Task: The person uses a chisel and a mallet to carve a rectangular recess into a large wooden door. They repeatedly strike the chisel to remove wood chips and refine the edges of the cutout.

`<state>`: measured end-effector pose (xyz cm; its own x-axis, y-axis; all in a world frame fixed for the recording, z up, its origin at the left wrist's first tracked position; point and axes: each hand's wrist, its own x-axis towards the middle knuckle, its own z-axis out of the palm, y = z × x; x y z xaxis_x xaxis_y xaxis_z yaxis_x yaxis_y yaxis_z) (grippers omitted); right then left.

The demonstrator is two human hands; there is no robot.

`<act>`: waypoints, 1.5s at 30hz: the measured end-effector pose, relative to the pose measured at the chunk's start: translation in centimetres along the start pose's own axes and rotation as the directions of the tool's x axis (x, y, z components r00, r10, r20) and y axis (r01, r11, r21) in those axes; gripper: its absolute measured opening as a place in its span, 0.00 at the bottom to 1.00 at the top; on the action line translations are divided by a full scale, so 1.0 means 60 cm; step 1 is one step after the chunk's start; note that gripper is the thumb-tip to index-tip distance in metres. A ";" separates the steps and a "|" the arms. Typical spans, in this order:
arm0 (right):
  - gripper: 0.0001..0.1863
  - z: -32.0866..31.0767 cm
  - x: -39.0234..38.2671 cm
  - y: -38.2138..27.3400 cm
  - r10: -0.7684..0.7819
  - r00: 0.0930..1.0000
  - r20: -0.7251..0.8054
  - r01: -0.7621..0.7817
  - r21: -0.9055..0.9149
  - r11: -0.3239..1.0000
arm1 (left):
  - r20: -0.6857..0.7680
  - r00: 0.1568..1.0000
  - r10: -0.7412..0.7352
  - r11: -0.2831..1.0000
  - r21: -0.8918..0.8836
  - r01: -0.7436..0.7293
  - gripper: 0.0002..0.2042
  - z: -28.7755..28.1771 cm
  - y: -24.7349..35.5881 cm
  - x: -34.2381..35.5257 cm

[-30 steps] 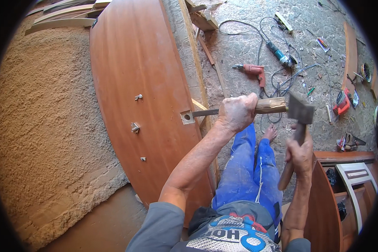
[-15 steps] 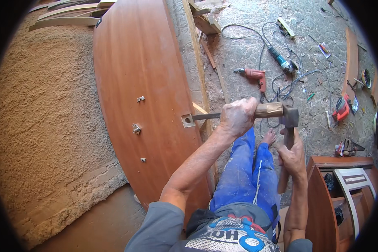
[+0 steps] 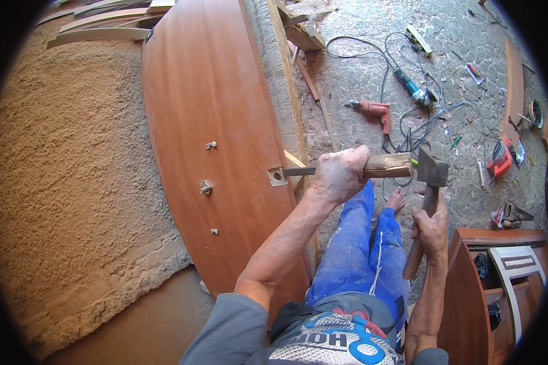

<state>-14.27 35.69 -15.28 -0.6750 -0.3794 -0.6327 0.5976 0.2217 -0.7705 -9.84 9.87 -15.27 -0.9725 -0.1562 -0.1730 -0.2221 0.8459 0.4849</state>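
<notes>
My left hand [image 3: 341, 173] is wrapped round the wooden handle of a chisel [image 3: 388, 165]. The chisel lies level, its steel blade pointing left into a small square recess [image 3: 277, 176] with a round hole, cut at the edge of a reddish-brown wooden panel [image 3: 219, 103]. In my right hand [image 3: 431, 228] is a hammer [image 3: 432, 170], gripped by its wooden handle. The hammer head is just right of the chisel's butt end, with a small gap between. On the panel sit a metal lock fitting [image 3: 206, 187] and two small metal pieces, one of them a bracket-like piece [image 3: 210, 145].
Sawdust [image 3: 91, 152] is heaped left of the panel. A red drill [image 3: 374, 112], a teal angle grinder [image 3: 413, 88] and tangled cords lie on the floor ahead. A red power tool [image 3: 500, 159] is farther right. A wooden cabinet [image 3: 472, 292] stands at the lower right.
The hammer head has moved slightly right, away from the chisel's butt, opening a gap. Both hands keep their grip. The view has shifted a little.
</notes>
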 end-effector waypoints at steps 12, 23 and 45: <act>0.21 0.003 -0.016 0.047 0.085 0.993 -0.081 -0.075 0.120 0.990 | -0.041 0.985 -0.166 0.985 0.049 0.168 0.10 0.019 -0.021 0.049; 0.25 0.030 -0.035 0.041 0.138 0.990 -0.017 -0.136 0.104 0.985 | 0.003 0.999 -0.035 0.999 0.021 0.035 0.05 0.036 0.010 -0.005; 0.23 0.026 -0.025 0.035 0.127 0.991 -0.040 -0.124 0.078 0.989 | 0.072 0.997 -0.041 0.999 0.037 0.039 0.05 0.018 0.012 0.000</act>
<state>-11.32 35.32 -15.83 -0.6104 -0.3116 -0.7283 0.7087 0.1959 -0.6778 -9.92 11.06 -15.86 -0.9548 -0.1536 -0.2545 -0.2567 0.8577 0.4455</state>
